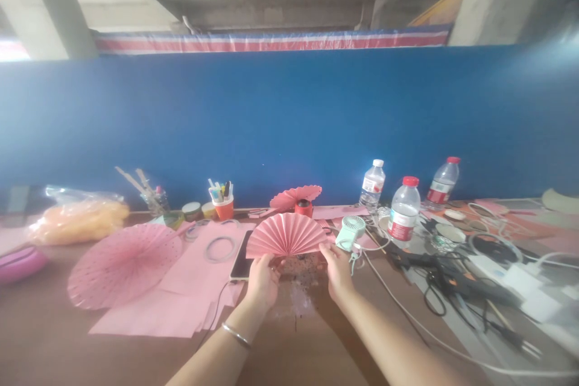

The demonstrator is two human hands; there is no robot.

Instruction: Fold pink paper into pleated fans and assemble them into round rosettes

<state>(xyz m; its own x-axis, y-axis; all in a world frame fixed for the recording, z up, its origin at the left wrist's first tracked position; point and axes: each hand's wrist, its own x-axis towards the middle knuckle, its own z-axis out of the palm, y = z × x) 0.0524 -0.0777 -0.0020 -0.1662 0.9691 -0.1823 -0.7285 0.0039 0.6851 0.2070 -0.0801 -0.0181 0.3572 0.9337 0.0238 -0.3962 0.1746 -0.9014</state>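
Pink pleated paper fan stands spread in a half-circle near the worktop's middle, left hand pinching its lower left corner, right hand its lower right, seemingly to keep the folds open. A finished dotted rosette lies toward the left edge; water bottles stand along the back.

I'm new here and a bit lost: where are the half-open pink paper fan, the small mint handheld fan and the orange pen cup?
pink paper fan (286,235), head view, middle of its pleats
mint handheld fan (351,230), head view, round head
orange pen cup (224,208), head view, front wall
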